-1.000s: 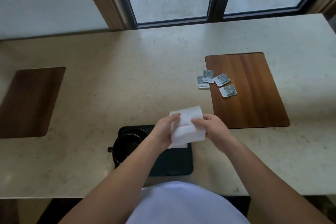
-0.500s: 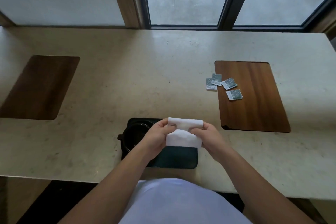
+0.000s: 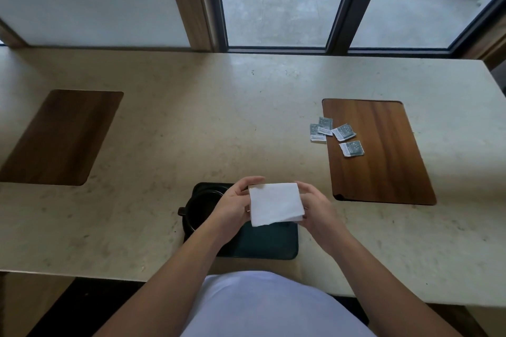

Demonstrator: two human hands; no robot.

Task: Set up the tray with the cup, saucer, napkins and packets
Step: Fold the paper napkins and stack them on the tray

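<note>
Left hand point(image 3: 232, 206) grips the left edge of a folded white napkin stack point(image 3: 275, 204), fingers curled round it; right hand point(image 3: 315, 209) pinches the right edge the same way — both hold the stack level in the air, just above the dark tray point(image 3: 267, 245). The tray sits on the tabletop point(image 3: 191, 123) at the near edge, right in front of the person. A dark cup point(image 3: 201, 208) stands on the tray's left half with its handle pointing left; a saucer under it can't be told apart. Four small packets point(image 3: 336, 135) lie well off to the right, two on the bare tabletop and two on the wooden mat point(image 3: 383, 153); a second wooden mat point(image 3: 60, 137) lies far left. Judged step: laying the napkins on the tray's free right half. Risks — loose plies seem to splay at the stack's lower right corner, so an uneven release could fan or skew them; the left hand is close to the cup and could knock it on the way down.
</note>
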